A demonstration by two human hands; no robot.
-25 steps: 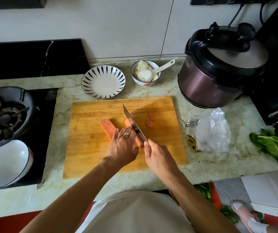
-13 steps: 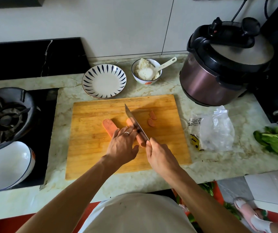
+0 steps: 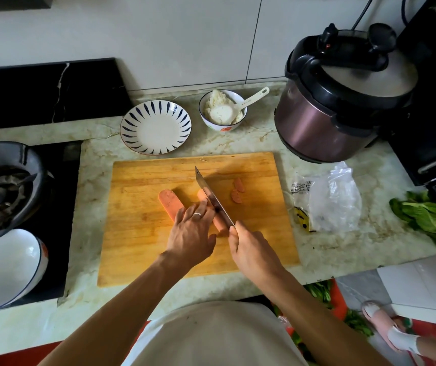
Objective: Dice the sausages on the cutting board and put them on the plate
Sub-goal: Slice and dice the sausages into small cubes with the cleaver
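Item: two sausages on the cutting board (image 3: 143, 233), mid-desk. Left sausage (image 3: 170, 204) lies uncut; right sausage (image 3: 218, 221) is under the knife (image 3: 213, 199). I judge both soft, light, slightly slick, prone to roll; hold best from above, just beside the blade. Long axes run from near-right to far-left, rounded ends pointing toward the plate (image 3: 155, 127). Two slices (image 3: 237, 192) lie right of the blade. My left hand (image 3: 191, 233) rests fingers on the sausages; my right hand (image 3: 251, 249) grips the knife handle.

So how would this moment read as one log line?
step: slicing | right hand: knife | left hand: steadies sausage | cut pieces: on board | plate: bare
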